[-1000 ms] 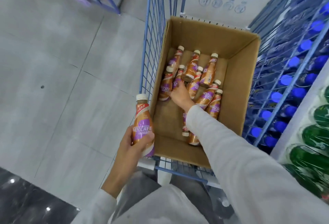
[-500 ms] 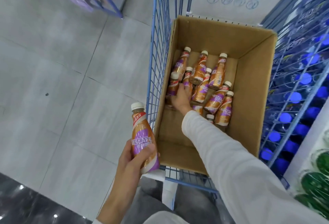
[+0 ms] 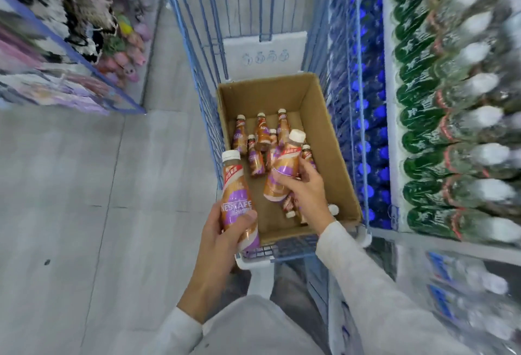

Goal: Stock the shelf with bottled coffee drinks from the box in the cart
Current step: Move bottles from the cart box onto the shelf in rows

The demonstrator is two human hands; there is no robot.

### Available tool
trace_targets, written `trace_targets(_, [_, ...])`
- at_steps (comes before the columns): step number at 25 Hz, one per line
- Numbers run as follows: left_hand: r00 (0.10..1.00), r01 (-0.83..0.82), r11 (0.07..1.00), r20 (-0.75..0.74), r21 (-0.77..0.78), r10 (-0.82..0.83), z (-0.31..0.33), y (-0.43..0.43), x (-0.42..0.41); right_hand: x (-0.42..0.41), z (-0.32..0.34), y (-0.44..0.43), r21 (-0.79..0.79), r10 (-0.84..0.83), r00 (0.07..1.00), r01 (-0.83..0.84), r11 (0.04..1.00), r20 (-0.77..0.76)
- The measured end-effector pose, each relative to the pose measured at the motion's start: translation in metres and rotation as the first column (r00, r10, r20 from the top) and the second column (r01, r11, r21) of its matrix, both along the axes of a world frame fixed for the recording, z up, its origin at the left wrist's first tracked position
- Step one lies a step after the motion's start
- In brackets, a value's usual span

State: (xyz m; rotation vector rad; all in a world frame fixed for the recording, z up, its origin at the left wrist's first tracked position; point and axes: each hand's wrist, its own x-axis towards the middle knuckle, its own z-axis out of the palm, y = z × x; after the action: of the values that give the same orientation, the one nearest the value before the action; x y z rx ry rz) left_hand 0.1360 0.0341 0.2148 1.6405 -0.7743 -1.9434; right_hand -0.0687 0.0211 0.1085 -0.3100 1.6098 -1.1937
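An open cardboard box (image 3: 332, 140) sits in a blue wire cart (image 3: 197, 53). Several brown-and-purple coffee bottles (image 3: 260, 136) with white caps lie in its far half. My left hand (image 3: 225, 230) grips one coffee bottle (image 3: 235, 194) upright, just outside the box's near left corner. Above the box's middle, my right hand (image 3: 306, 188) holds a second coffee bottle (image 3: 284, 168), tilted with its cap pointing away. More bottles lie partly hidden under that hand.
To the right stands a shelf (image 3: 394, 106) packed with green-labelled bottles (image 3: 420, 129) and blue-capped bottles (image 3: 375, 117) behind the cart's wire side. A rack of plush goods (image 3: 73, 30) is at the far left. Grey tiled floor (image 3: 84, 199) lies to the left of the cart.
My right hand has closed on a bottle and lifted it out of the pile. The view has tilted up and is blurred. The left hand still holds its bottle.
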Motion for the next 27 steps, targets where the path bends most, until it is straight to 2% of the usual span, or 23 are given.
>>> trace_targets(4, [0.968, 0.236, 0.964, -0.059, -0.124, -0.245, 0.034, 0.003, -0.013, 0.009, 0.086, 0.068, -0.114, -0.285, 0.954, 0.294, 0.949, 0.092])
trace_targets(8, [0.878, 0.439, 0.876, -0.11, -0.2, -0.465, 0.065, 0.03, -0.044, 0.018, 0.146, 0.147, -0.153, -0.479, 0.864, 0.5, 0.852, 0.155])
trace_targets(11, [0.77, 0.578, 0.765, -0.121, -0.284, -0.627, 0.087, 0.064, -0.073, 0.021, 0.179, 0.209, -0.194, -0.617, 0.768, 0.64, 0.743, 0.172])
trace_targets(15, [0.578, 0.714, 0.572, -0.121, -0.405, -0.807, 0.124, 0.143, -0.117, 0.016, 0.219, 0.31, -0.262, -0.786, 0.592, 0.798, 0.542, 0.177])
trace_targets(17, [0.485, 0.752, 0.491, -0.136, -0.44, -0.864, 0.146, 0.189, -0.136, 0.014, 0.242, 0.364, -0.319, -0.843, 0.506, 0.842, 0.436, 0.183])
trace_targets(19, [0.391, 0.785, 0.413, -0.147, -0.463, -0.909, 0.165, 0.235, -0.154, 0.012, 0.259, 0.416, -0.367, -0.883, 0.446, 0.853, 0.371, 0.145])
trace_targets(21, [0.343, 0.792, 0.379, -0.164, -0.479, -0.925, 0.183, 0.286, -0.168, 0.016, 0.279, 0.472, -0.416, -0.913, 0.391, 0.854, 0.313, 0.114])
trace_targets(24, [0.275, 0.792, 0.335, -0.192, -0.51, -0.942, 0.201, 0.351, -0.183, 0.019, 0.306, 0.545, -0.464, -0.932, 0.358, 0.835, 0.295, 0.052])
trace_targets(27, [0.167, 0.78, 0.244, -0.185, -0.576, -0.968, 0.222, 0.415, -0.191, 0.026, 0.333, 0.617, -0.523, -0.955, 0.297, 0.816, 0.246, 0.014])
